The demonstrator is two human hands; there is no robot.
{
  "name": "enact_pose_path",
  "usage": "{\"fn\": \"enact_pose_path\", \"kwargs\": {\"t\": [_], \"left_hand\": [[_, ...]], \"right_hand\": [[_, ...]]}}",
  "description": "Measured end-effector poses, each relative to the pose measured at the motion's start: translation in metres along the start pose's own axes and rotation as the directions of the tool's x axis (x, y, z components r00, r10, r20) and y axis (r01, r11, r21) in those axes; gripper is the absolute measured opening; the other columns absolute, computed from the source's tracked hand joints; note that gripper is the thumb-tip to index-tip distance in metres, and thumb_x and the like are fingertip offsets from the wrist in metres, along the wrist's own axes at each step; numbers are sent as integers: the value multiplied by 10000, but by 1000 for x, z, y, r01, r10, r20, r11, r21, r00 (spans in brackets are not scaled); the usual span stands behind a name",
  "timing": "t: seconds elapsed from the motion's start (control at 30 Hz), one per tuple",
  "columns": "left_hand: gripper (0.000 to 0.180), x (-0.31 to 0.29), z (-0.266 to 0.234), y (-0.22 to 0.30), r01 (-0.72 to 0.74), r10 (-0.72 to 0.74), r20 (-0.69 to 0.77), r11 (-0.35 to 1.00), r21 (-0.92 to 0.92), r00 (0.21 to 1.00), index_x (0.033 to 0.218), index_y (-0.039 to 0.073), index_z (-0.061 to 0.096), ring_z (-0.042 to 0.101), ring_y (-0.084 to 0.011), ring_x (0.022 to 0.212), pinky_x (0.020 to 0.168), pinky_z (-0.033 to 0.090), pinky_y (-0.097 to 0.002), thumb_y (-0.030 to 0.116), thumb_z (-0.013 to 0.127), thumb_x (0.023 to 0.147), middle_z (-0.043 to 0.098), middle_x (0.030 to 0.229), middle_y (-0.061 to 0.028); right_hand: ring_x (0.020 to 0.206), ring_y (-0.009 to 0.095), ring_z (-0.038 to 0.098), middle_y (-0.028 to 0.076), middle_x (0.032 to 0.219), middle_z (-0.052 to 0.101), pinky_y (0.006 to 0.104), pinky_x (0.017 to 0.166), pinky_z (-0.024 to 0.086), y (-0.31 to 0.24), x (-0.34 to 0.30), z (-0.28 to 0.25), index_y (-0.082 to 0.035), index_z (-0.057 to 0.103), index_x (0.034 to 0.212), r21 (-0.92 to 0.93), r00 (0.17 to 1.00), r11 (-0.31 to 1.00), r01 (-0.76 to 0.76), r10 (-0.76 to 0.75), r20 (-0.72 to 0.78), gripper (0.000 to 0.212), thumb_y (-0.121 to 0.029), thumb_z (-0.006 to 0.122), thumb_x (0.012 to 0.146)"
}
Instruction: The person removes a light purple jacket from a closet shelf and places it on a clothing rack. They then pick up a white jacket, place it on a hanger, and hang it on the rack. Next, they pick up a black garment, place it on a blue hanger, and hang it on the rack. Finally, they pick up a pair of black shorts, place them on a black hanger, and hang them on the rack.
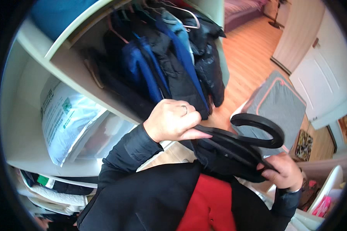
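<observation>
In front of my chest I hold a soft black bag (223, 158) with dark bands along its top edge and a thick curved handle (275, 135) that loops up and to the right. My left hand (172, 120), with a ring on one finger, is closed on the left end of the bands. My right hand (283, 171) pinches their right end, thumb on top. The bag's lower part is hidden by my body and hands. Hanging clothes (173, 73), mostly black and blue, are just beyond my left hand.
A white wardrobe (61, 73) stands at left, a clear plastic package (69, 119) on its shelf and folded clothes (61, 194) below. On the wood floor (246, 46) sits a large grey storage box (275, 104). A white door (325, 73) is at far right, a white bin (329, 184) lower right.
</observation>
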State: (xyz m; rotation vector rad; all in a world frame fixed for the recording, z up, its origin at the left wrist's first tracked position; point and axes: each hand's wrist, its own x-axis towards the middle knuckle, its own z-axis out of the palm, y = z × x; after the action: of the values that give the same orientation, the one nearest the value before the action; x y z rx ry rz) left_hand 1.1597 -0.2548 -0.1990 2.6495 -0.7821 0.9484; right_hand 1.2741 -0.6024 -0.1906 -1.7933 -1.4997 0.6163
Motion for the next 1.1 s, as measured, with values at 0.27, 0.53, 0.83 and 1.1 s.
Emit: {"fn": "enact_pose_path", "kwargs": {"t": [0.27,0.53,0.83,1.1], "left_hand": [[343,-65,-56,-22,258,-258,33,936,-241,966,779,73,594,561,-242,562,520,452,-318,370,764,799,519,637,-59],[368,-101,-78,-57,511,-611,-86,723,-464,787,806,28,595,490,-115,593,565,401,-247,358,586,970,524,678,-32],[528,-120,-57,-61,470,-606,-183,743,-477,774,828,32,595,401,-62,490,469,325,-223,506,447,1007,454,619,19],[159,-114,4,-54,370,-689,-604,725,-581,401,1049,43,558,566,-157,932,857,453,-277,168,465,1017,565,1029,-73]], "right_hand": [[630,292,649,113,696,632,348,587,487,-27,63,51,-59,657,990,113,991,985,-134,130,44,107,-107,640,896],[761,219,638,87,831,649,306,694,481,-28,108,125,-23,639,1014,297,994,950,-97,110,-27,113,-92,609,929],[1339,283,403,128,1472,401,377,1114,294,-24,111,179,-21,628,1183,566,994,820,-90,39,102,260,-90,590,935],[1255,254,495,127,1373,528,376,1069,365,13,106,165,1,572,1185,702,997,712,18,-62,37,252,-41,529,940]]}}
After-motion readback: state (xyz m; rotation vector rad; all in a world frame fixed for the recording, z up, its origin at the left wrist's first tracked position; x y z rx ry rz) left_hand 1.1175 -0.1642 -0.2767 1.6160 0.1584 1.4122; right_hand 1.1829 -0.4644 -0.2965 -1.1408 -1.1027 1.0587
